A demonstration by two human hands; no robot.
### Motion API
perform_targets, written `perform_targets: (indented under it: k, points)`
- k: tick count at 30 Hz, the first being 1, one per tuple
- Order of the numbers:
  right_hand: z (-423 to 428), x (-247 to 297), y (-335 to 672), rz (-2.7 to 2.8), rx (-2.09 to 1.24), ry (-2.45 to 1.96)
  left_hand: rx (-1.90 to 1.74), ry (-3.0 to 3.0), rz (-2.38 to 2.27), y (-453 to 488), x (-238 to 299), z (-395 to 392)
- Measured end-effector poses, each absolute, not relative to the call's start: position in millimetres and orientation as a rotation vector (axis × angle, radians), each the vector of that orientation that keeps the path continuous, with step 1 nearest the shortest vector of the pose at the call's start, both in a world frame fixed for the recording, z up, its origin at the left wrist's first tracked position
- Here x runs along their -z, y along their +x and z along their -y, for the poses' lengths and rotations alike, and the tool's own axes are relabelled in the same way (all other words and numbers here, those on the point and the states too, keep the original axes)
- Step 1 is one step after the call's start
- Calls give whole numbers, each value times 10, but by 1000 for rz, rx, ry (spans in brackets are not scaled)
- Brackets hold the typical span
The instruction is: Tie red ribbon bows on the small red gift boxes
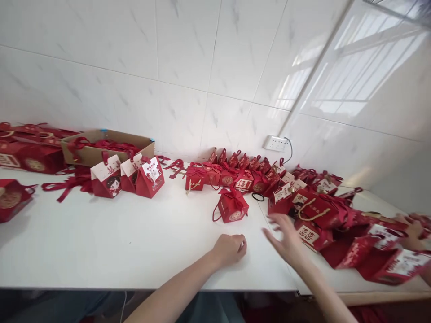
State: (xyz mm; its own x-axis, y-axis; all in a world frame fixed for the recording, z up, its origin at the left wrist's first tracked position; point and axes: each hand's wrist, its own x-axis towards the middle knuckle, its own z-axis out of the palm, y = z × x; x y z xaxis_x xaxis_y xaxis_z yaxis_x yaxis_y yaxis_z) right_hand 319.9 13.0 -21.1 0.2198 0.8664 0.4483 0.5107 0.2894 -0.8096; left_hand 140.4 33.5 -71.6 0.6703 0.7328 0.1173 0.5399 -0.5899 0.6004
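Far left, red boxes (pixel 37 157) by a cardboard tray (pixel 74 154) of red ribbons (pixel 116 146). Next, three white-topped boxes (pixel 107 179) stand in front of the tray on your bench (pixel 168 251). Mid-bench, your left hand (pixel 229 250): grip curled, fingers folded in, just on the near side of a bow-tied box (pixel 233 206), apart from it. Black ring (pixel 258 197) behind, to the right. Your right hand (pixel 288 238): grip spread, thumb apart, blurred, beside a red box pile (pixel 313 213); contact unclear. Far right, another person's hand (pixel 413 229) at the pile, blurred.
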Motion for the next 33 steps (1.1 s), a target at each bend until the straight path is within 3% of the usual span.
perform_targets:
  k: [7,12,15,18,23,26,33]
  points:
    - [-886,97,2183,1680,-252,-1797,-653,2126,-1013,748,703,-110]
    - [-647,143,1953,2014,-492,-1507,-1160,1733,-1464,98,650,74]
    - [-368,138,1840,2185,-752,-1179,-1260,1582,-1601,-73,560,135]
    - [-188,173,1813,1927,-922,-1065,-1272,1538,-1612,-136,473,178]
    - [-4,342,1892,1292,-1094,-1388,-1137,1592,-1627,-233,319,275]
    - [67,417,1825,1217,-1407,-1362,-1030,1516,-1577,-291,235,301]
    - [19,440,1610,1030,-1551,-1287,-918,1312,-1319,-341,215,210]
